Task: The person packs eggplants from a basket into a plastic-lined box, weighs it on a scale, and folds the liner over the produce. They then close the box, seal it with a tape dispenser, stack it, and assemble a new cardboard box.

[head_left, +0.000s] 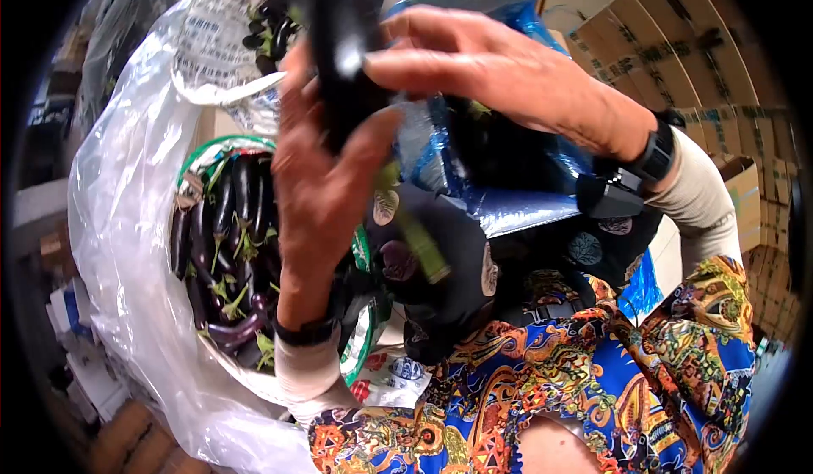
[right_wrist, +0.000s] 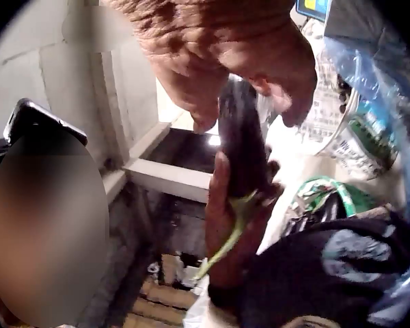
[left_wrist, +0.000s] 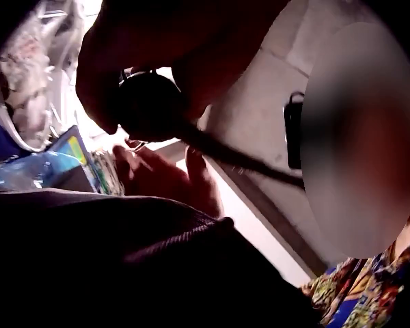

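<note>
A dark glossy eggplant (head_left: pixel 345 59) with a long green stem (right_wrist: pixel 227 244) is held up between both hands. My left hand (head_left: pixel 318 195) grips its lower part, thumb on one side and fingers on the other, and the stem hangs below. At the upper end, my right hand (head_left: pixel 508 72) has its thumb on the skin and its fingers around the far side. The right wrist view has the right hand (right_wrist: pixel 225 48) above and the left hand (right_wrist: pixel 222 198) below. In the left wrist view both hands are dark, with the stem (left_wrist: pixel 249 164) crossing toward the right.
Several eggplants (head_left: pixel 241 212) fill a green-rimmed bag (head_left: pixel 222 146) at left, surrounded by clear plastic (head_left: pixel 127 212). A blue foil-like bag (head_left: pixel 525 207) with dark eggplants inside stands at right. Behind it are stacked cardboard boxes (head_left: pixel 652 42). More eggplants lie in a printed bag (head_left: pixel 207 51) farther back.
</note>
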Motion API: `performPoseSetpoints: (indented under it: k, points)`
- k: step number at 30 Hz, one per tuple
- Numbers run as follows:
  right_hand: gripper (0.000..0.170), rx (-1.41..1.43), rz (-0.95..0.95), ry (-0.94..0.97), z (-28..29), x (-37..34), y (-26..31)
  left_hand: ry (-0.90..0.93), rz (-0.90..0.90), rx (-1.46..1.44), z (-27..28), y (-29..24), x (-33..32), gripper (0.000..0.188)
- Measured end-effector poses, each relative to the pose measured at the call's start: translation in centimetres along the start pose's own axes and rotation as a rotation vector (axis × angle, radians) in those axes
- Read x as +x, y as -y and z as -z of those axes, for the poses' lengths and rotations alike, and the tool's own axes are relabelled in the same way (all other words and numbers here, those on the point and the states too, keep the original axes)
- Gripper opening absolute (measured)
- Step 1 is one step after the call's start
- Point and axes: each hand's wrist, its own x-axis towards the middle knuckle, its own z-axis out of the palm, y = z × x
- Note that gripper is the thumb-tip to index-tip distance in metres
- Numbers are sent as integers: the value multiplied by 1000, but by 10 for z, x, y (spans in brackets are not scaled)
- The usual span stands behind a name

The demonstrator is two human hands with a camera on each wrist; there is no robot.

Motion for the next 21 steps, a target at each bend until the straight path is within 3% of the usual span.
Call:
performPoseSetpoints:
  k: [1,4,5,7,8,10,12,14,15,16,18,21]
  points:
    - [47,109,171,-78,3,7,-14,59,-132,291,-8,-3,14,72]
    - [49,698,59,-113,29,0,-25,296,-195,338,-17,-9,41,68]
    - [50,653,-22,-85,36,-5,-36,392,-314,400,-6,-3,47,60]
    - [53,553,-172,-133,33,-15,-77,388,-132,266,11,10,45,45]
    - [54,487,-240,-207,27,-15,-95,275,165,66,16,12,36,38]
    - [47,471,-403,-112,19,-12,-104,137,256,99,27,39,23,44]
    - [40,390,-550,-136,6,2,-128,70,341,97,43,66,4,45]
    - [40,365,-582,-66,0,0,-108,31,418,75,59,92,-21,46]
    - [57,370,-556,-48,-9,3,-117,-9,454,49,62,101,-35,43]
    - [62,221,-490,-63,-27,23,-155,-49,491,21,65,110,-50,40]
    - [66,-164,-502,-139,-42,43,-164,-120,598,-62,71,130,-76,42]
    - [75,-380,-499,71,-31,50,-152,-242,633,-209,73,157,-107,38]
